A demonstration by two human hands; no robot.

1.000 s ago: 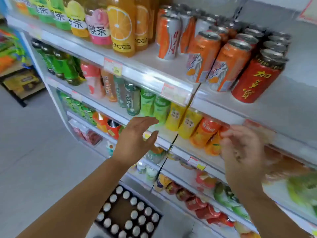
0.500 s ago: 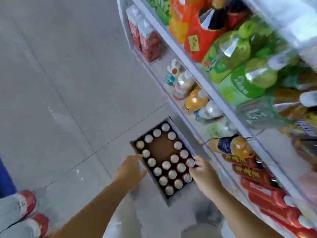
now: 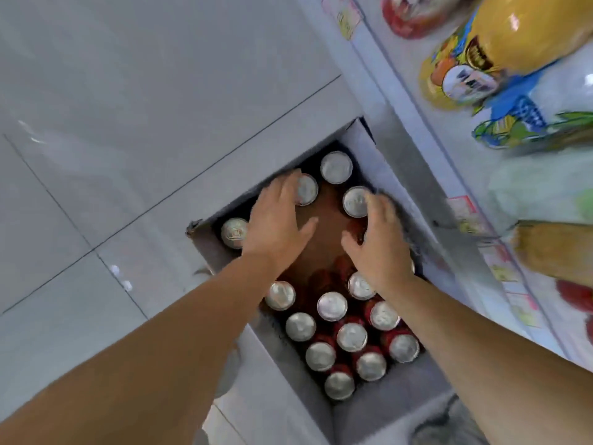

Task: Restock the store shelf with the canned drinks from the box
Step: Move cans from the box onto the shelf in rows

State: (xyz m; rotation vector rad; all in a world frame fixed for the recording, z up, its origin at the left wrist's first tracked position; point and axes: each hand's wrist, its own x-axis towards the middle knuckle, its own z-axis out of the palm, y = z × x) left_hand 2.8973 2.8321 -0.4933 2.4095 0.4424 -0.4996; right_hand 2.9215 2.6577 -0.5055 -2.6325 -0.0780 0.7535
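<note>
An open cardboard box (image 3: 205, 248) stands on the floor beside the shelf base. Several red cans with silver tops (image 3: 332, 306) stand upright in it, mostly at the near end, around a bare brown patch in the middle. My left hand (image 3: 277, 223) is spread over the far left cans, its fingers above one silver top (image 3: 308, 190). My right hand (image 3: 377, 242) hovers over the cans on the far right side, fingertips blurred beside another can (image 3: 354, 202). Neither hand plainly grips a can.
The store shelf runs along the right, with price tags on its edge (image 3: 465, 216). A large yellow juice bottle (image 3: 500, 36) and other bottles lie close above the box. Grey floor tiles (image 3: 112, 123) spread to the left.
The view has dropped from the upper shelves to the box on the floor. Both hands have come down from shelf height into the box, over the cans.
</note>
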